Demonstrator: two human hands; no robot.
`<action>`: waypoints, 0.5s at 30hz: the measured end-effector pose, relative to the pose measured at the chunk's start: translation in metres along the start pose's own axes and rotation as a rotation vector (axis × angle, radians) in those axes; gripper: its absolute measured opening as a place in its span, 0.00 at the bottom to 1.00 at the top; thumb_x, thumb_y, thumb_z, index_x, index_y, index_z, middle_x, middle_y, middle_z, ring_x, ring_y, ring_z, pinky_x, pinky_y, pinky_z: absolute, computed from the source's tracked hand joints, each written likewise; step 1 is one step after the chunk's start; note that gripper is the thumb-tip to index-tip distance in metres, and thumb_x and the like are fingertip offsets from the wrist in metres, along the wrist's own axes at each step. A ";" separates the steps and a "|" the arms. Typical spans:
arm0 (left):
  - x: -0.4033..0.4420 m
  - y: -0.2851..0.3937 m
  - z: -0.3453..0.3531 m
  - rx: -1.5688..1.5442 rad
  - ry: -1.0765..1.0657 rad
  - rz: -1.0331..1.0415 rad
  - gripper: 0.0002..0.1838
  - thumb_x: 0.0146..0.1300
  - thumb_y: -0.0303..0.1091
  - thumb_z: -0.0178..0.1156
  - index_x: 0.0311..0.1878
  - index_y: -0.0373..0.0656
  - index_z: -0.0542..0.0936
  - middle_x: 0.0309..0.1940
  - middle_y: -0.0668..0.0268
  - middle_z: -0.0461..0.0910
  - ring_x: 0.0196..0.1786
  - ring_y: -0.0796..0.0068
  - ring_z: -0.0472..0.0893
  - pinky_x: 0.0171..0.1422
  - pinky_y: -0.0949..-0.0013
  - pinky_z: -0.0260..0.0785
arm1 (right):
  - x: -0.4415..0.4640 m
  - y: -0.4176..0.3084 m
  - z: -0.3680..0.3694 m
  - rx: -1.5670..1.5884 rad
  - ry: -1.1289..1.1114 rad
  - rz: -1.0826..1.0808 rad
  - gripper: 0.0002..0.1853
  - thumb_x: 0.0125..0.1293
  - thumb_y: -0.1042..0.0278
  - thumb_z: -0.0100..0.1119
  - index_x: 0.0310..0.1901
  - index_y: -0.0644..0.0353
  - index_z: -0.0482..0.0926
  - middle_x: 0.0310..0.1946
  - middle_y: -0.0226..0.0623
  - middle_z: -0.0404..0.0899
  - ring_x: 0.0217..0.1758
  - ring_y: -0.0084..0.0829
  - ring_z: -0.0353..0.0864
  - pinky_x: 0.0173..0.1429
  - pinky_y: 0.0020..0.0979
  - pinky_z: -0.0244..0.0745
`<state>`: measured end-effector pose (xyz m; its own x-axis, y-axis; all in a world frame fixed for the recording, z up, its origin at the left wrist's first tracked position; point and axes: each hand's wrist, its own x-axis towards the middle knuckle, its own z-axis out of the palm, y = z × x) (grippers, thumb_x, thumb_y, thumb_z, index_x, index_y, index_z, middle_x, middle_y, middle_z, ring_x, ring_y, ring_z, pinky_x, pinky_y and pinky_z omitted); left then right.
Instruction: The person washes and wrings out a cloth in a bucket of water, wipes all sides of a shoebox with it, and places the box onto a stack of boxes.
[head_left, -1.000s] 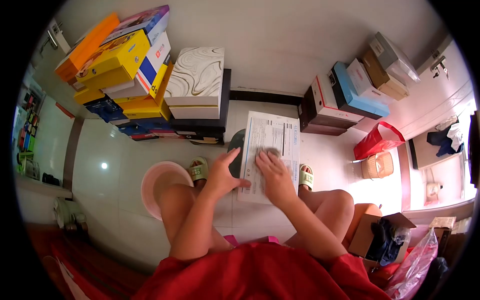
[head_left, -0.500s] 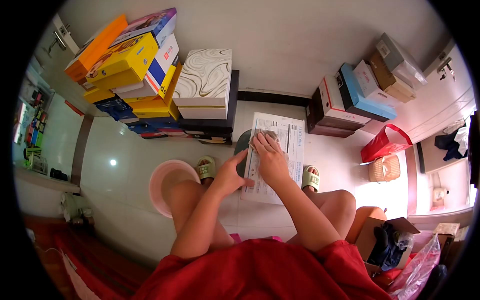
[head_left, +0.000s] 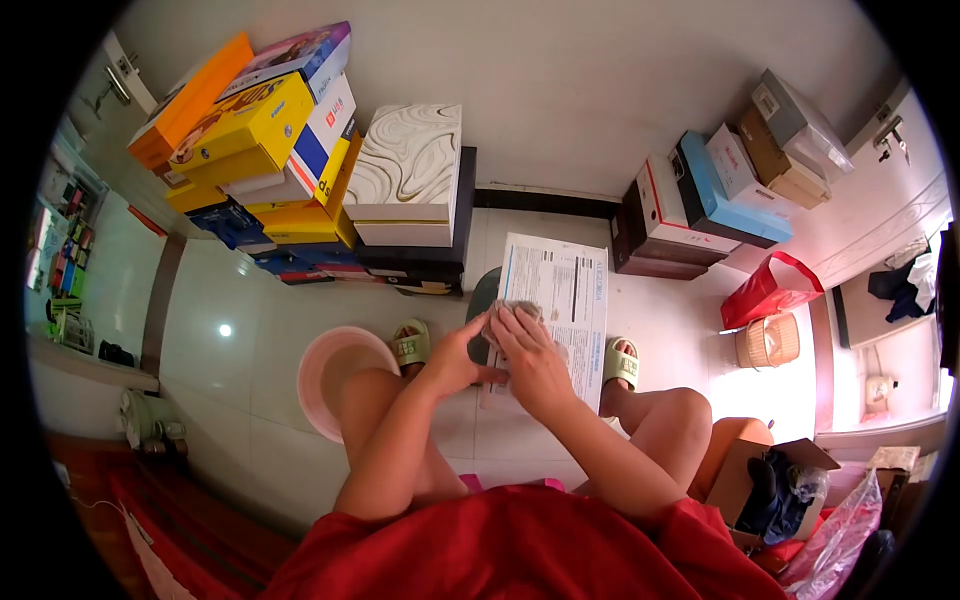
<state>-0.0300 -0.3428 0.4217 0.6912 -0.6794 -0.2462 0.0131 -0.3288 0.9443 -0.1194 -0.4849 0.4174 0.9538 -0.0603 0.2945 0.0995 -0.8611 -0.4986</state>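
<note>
A white printed box [head_left: 575, 290] stands between my feet, its label side facing up. My right hand [head_left: 530, 362] presses a crumpled greyish cloth [head_left: 524, 308] against the left part of that face, its fingers bent over the cloth. At the box's left edge is my left hand [head_left: 457, 358], thumb and fingers apart, steadying or touching the side; its fingertips come close to the cloth. Behind the box, on the left, a dark green round object [head_left: 484, 300] partly shows.
A pink basin [head_left: 335, 375] sits by my left leg. Shoe boxes [head_left: 245, 125] are stacked at the left, with a marbled box [head_left: 408, 165] beside them. More boxes [head_left: 715, 195], a red bag [head_left: 768, 290] and a wicker basket [head_left: 768, 341] stand at the right.
My right hand and the cloth moved up the box, then back down and left toward its left edge. My left hand stays near that edge.
</note>
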 end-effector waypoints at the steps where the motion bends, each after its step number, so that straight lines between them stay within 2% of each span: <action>1: -0.002 0.002 0.000 -0.006 -0.012 -0.056 0.56 0.33 0.31 0.81 0.72 0.40 0.65 0.64 0.50 0.73 0.66 0.63 0.72 0.68 0.66 0.64 | 0.009 0.005 0.004 -0.008 0.047 -0.002 0.31 0.54 0.83 0.53 0.63 0.61 0.71 0.66 0.43 0.70 0.71 0.45 0.65 0.72 0.44 0.61; 3: -0.004 0.004 0.000 -0.003 -0.025 -0.109 0.56 0.33 0.31 0.82 0.72 0.40 0.64 0.66 0.50 0.71 0.68 0.62 0.71 0.70 0.66 0.62 | 0.030 0.015 0.007 -0.045 0.054 0.024 0.31 0.54 0.83 0.54 0.63 0.61 0.72 0.66 0.43 0.70 0.70 0.45 0.65 0.72 0.43 0.61; 5: -0.005 0.001 0.002 0.018 0.018 -0.072 0.55 0.34 0.24 0.80 0.72 0.44 0.66 0.67 0.53 0.71 0.68 0.63 0.69 0.70 0.67 0.59 | 0.042 0.024 0.011 -0.058 0.067 0.058 0.31 0.53 0.84 0.54 0.62 0.61 0.72 0.65 0.43 0.71 0.70 0.46 0.65 0.72 0.40 0.61; 6: -0.005 0.000 0.001 0.020 0.019 -0.070 0.55 0.34 0.24 0.80 0.72 0.44 0.66 0.67 0.53 0.71 0.68 0.63 0.69 0.70 0.67 0.59 | 0.042 0.024 0.010 -0.057 0.070 0.057 0.31 0.53 0.84 0.54 0.62 0.61 0.72 0.65 0.43 0.71 0.70 0.46 0.65 0.72 0.40 0.61; 8: -0.003 -0.001 0.000 -0.013 -0.016 -0.102 0.56 0.34 0.33 0.82 0.71 0.39 0.65 0.71 0.50 0.64 0.74 0.58 0.63 0.75 0.64 0.54 | 0.037 0.024 0.007 -0.114 0.012 0.005 0.30 0.53 0.83 0.55 0.62 0.60 0.72 0.66 0.44 0.70 0.70 0.47 0.65 0.72 0.41 0.62; 9: -0.002 -0.006 0.000 -0.015 -0.017 -0.096 0.56 0.34 0.33 0.82 0.71 0.39 0.65 0.71 0.50 0.64 0.74 0.58 0.63 0.75 0.64 0.54 | 0.032 0.021 0.005 -0.120 0.014 0.004 0.30 0.53 0.83 0.55 0.62 0.60 0.72 0.66 0.44 0.70 0.70 0.47 0.65 0.72 0.41 0.62; 11: 0.000 -0.016 0.003 0.013 0.048 -0.032 0.53 0.36 0.25 0.79 0.71 0.42 0.67 0.65 0.55 0.72 0.66 0.66 0.71 0.69 0.67 0.60 | 0.011 0.008 0.000 -0.084 -0.067 -0.049 0.30 0.53 0.81 0.56 0.62 0.58 0.73 0.66 0.45 0.68 0.69 0.48 0.66 0.71 0.44 0.63; 15: -0.004 0.002 0.001 -0.172 0.015 -0.041 0.52 0.37 0.26 0.79 0.71 0.41 0.67 0.63 0.56 0.75 0.64 0.68 0.73 0.68 0.67 0.61 | -0.015 -0.014 -0.003 -0.097 -0.074 -0.028 0.28 0.55 0.73 0.60 0.61 0.60 0.73 0.67 0.47 0.67 0.71 0.50 0.64 0.72 0.51 0.60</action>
<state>-0.0336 -0.3410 0.4240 0.6985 -0.6573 -0.2830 0.1642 -0.2377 0.9574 -0.1360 -0.4731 0.4224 0.9698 -0.0016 0.2440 0.1015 -0.9069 -0.4090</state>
